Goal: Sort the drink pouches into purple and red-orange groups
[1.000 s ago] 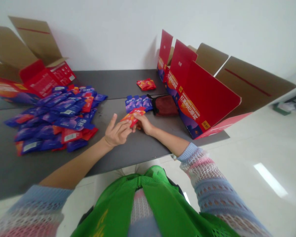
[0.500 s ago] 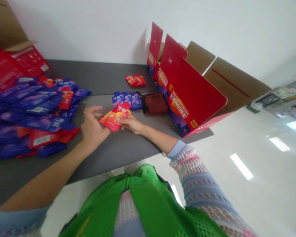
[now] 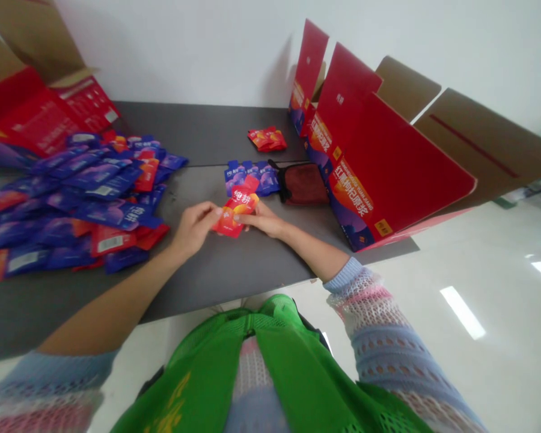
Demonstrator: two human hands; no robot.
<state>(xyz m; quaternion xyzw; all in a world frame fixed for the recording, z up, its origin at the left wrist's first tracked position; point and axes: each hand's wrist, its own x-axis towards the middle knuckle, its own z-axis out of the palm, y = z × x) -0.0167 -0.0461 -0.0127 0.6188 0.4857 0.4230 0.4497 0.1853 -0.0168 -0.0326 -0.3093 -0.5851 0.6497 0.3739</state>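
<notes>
At left on the counter [image 3: 207, 276], I see heaped sachets [image 3: 99, 192] | my left grip [image 3: 195, 226] pinches the red sachet [image 3: 237, 208] by its left edge, above the counter | my right grip [image 3: 265, 220] pinches its right side | brown pouch [image 3: 304, 184] | red carton [image 3: 354, 195]

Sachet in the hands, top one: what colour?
Red, with orange-yellow print and white lettering on the sachet; seen in the head view, the only one.

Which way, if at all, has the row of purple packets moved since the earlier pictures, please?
No: judged against the table seam, the row of purple packets lies in the same place; only the camera view has shifted.
</notes>
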